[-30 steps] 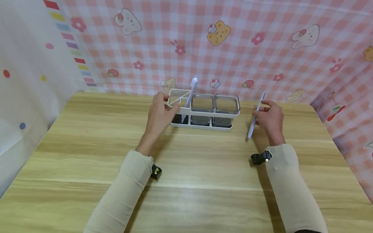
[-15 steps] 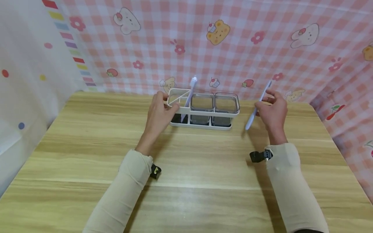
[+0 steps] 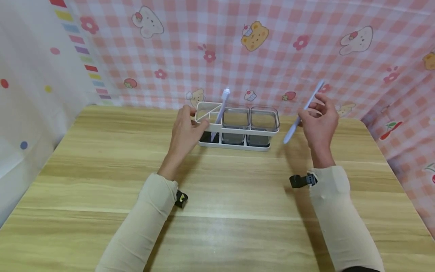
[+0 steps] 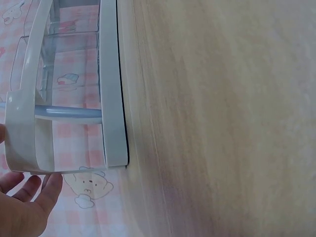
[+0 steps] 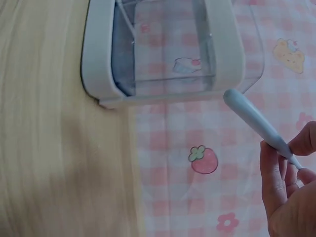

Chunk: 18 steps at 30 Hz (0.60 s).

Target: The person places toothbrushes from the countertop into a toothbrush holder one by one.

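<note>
A white toothbrush holder (image 3: 249, 132) stands at the back of the wooden table. A lavender toothbrush (image 3: 222, 107) leans in its left, divided section, and its handle shows through the open side in the left wrist view. My left hand (image 3: 185, 132) grips the holder's left end, thumb in front and fingers round the side. Off the holder's right end, my right hand (image 3: 320, 124) pinches a second toothbrush (image 3: 291, 133), pale blue-lavender. That one is tilted in the air, its handle end down toward the holder and its head up to the right.
Two clear square cups (image 3: 236, 119) sit in the holder's middle and right sections. A pink checked cloth (image 3: 221, 71) hangs directly behind the table. Wood-grain tabletop (image 3: 217, 226) stretches between the forearms, and black cameras (image 3: 302, 181) are strapped at the wrists.
My right hand has lifted the toothbrush up and slightly right, and its head now leans further right while the handle end has risen off the table. The left hand and holder stay put.
</note>
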Motion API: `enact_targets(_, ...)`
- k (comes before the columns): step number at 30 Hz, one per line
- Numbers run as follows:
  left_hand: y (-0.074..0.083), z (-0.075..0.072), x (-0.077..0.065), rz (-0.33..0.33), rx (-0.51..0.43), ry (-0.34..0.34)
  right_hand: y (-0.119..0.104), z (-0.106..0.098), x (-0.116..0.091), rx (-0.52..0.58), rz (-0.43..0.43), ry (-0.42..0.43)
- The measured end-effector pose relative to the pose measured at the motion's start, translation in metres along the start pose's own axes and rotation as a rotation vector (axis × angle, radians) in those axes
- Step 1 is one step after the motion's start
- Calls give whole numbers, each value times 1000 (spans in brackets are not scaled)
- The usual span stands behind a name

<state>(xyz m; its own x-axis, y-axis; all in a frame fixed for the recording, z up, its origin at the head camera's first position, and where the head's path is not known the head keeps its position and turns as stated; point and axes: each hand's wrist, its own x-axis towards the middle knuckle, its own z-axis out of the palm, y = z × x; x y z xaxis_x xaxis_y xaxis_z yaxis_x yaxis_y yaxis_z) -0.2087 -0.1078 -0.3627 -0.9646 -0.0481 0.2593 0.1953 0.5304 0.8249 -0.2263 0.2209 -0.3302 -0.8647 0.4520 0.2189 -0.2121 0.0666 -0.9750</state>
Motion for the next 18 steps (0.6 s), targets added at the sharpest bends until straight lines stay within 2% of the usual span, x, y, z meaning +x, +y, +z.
enact_targets(4, 0, 0, 0, -5, 5, -7, -4, 2, -1, 17, -46, 7)
enact_targets(9, 2, -1, 1, 1, 6, 0, -11, 6, -1, 105, -111, 16)
enact_targets(18, 2, 0, 1, -5, 13, 4, -25, 11, -5, 170, -153, 51)
